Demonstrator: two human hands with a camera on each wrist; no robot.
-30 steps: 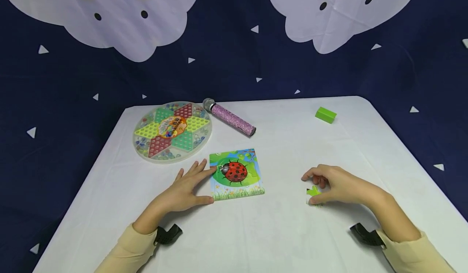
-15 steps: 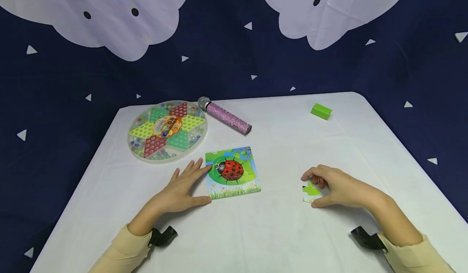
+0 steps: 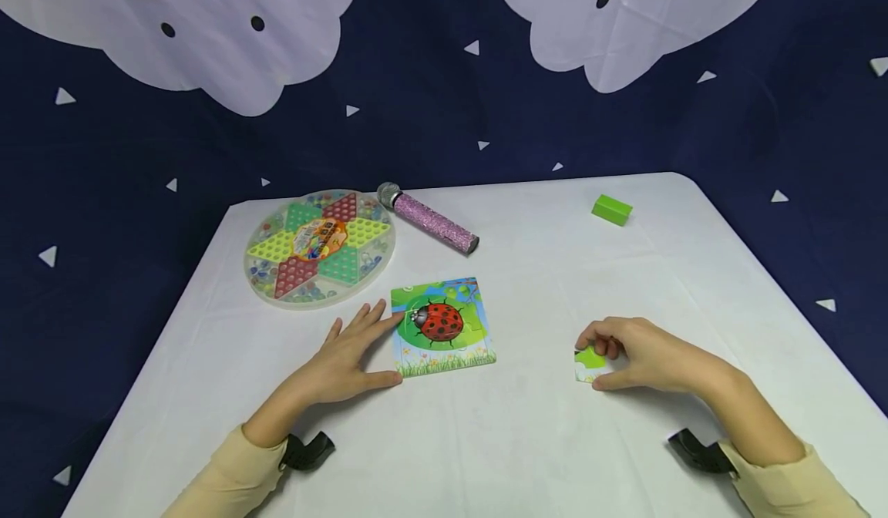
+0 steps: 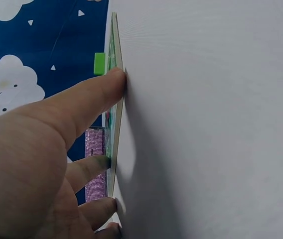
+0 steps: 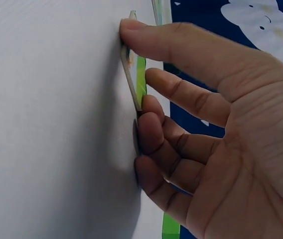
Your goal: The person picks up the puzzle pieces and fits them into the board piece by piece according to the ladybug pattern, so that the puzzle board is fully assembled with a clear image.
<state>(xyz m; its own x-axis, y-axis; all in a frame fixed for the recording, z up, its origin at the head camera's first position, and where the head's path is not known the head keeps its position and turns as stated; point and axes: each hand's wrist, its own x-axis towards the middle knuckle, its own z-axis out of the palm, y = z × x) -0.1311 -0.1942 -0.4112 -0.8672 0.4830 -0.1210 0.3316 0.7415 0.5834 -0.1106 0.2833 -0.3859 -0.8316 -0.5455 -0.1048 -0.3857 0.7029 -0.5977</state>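
Note:
A square ladybug jigsaw puzzle [image 3: 444, 357] lies flat on the white table. My left hand [image 3: 336, 368] rests at its left side with spread fingers; the thumb [image 4: 114, 83] touches the puzzle's edge in the left wrist view, and the index fingertip reaches onto its left border. Farther right, my right hand [image 3: 645, 358] pinches a small green and white puzzle piece [image 3: 586, 365] between thumb and curled fingers. In the right wrist view the piece [image 5: 140, 82] is seen nearly edge-on, its near edge at the thumb. The fingers hide part of it.
Behind the puzzle, a round Chinese checkers board [image 3: 326, 296] with marbles sits at the back left. Beside it lies a pink glittery microphone [image 3: 437, 223]. A green block [image 3: 612, 210] stands at the back right, before a dark blue cloud-print backdrop [image 3: 430, 79].
The right hand's fingers have curled in over the piece, covering more of its upper part. The left hand keeps its place at the puzzle. The head view has shifted slightly.

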